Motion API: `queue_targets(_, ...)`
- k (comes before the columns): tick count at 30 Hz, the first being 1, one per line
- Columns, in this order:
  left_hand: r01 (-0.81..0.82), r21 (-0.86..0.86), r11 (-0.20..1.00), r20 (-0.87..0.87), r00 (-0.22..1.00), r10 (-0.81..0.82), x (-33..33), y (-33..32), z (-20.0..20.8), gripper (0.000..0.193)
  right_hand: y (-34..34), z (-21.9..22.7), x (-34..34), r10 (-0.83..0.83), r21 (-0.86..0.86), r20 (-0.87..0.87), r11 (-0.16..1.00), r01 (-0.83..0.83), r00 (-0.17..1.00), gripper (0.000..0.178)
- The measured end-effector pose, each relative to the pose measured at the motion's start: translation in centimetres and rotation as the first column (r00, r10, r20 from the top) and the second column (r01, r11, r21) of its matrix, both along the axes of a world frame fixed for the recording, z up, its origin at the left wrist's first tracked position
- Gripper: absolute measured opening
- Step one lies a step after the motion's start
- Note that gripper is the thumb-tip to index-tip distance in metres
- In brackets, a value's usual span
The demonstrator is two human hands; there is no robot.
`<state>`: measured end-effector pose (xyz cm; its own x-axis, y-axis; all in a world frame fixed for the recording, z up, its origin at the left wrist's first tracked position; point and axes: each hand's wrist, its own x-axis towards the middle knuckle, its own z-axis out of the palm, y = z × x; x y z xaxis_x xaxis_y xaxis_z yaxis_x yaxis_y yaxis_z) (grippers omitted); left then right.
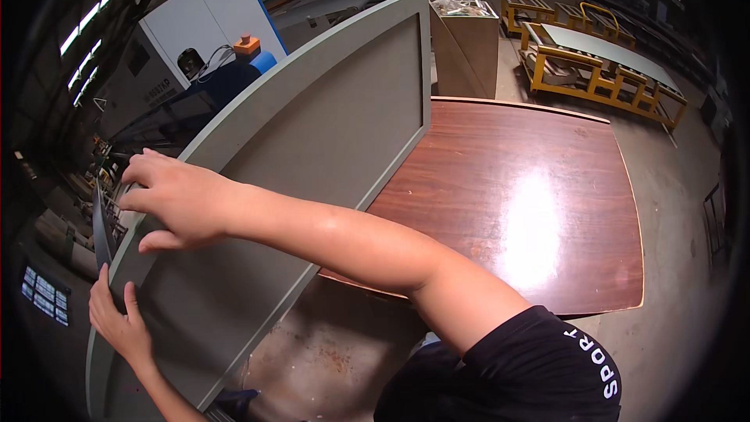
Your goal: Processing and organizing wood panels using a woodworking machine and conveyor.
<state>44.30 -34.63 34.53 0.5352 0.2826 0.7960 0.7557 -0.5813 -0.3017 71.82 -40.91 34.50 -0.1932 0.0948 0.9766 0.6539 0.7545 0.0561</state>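
Right hand: The right hand (pixel 176 199) spans the upper rim of a gray-green framed panel at 9 o'clock, fingers spread and bent, thumb well apart from them; how firmly it bears on the panel cannot be told.
Left hand: At 8 o'clock, the left hand (pixel 123 324) lies over the same rim, its thumb raised away from the fingers; pressure is likewise impossible to judge.
Between the hands: The two are apart, the left sitting at 7 o'clock from the right.
Right arm: Bare from a black sleeve (pixel 539 359) at 5 o'clock, it reaches across the panel's face, elbow slightly bent, back of the hand toward the camera.
Left arm: The forearm rises from the lower edge at 7 o'clock, fingers aimed toward 11.
Panel: The gray-green framed panel (pixel 328 117) stands steeply tilted, stretching from the hands toward 12 o'clock, its recessed face mostly at 2 o'clock from the right hand.
Dark strip: A narrow dark strip (pixel 101 227) shows beyond the rim, just beside the left fingertips; contact is unclear.
Workshop: A glossy brown tabletop (pixel 461 180) spreads at 3 o'clock; yellow-framed carts (pixel 609 78) stand at 2, a white cabinet (pixel 207 19) near 11.
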Motion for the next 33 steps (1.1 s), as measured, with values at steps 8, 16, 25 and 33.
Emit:
queue_targets(8, -0.139, -0.114, 0.984, -0.002, 0.99, 0.14, 1.6, 1.1, 0.7, 0.055, -7.9, -6.7, 36.0, -0.638, -0.047, -0.625, 0.607, 0.794, 0.451, 0.046)
queue_targets(16, -0.04, -0.063, 0.997, -0.056, 0.998, 0.036, 3.5, 0.9, 2.1, 0.042, -10.5, -5.0, 53.0, -0.438, -0.5, -0.656, 0.862, 0.081, 0.615, 0.049)
queue_targets(25, -0.086, -0.074, 0.994, -0.015, 0.996, 0.085, 3.8, 1.3, 1.4, 0.047, -10.1, -7.7, 53.6, -0.299, -0.336, -0.784, 0.941, 0.032, 0.544, 0.046)
queue_targets(33, -0.058, 0.015, 0.998, -0.014, 0.998, 0.058, 3.7, -1.2, 1.6, 0.045, -6.8, -22.5, 53.0, -0.395, -0.445, -0.886, 0.871, -0.208, 0.242, 0.085)
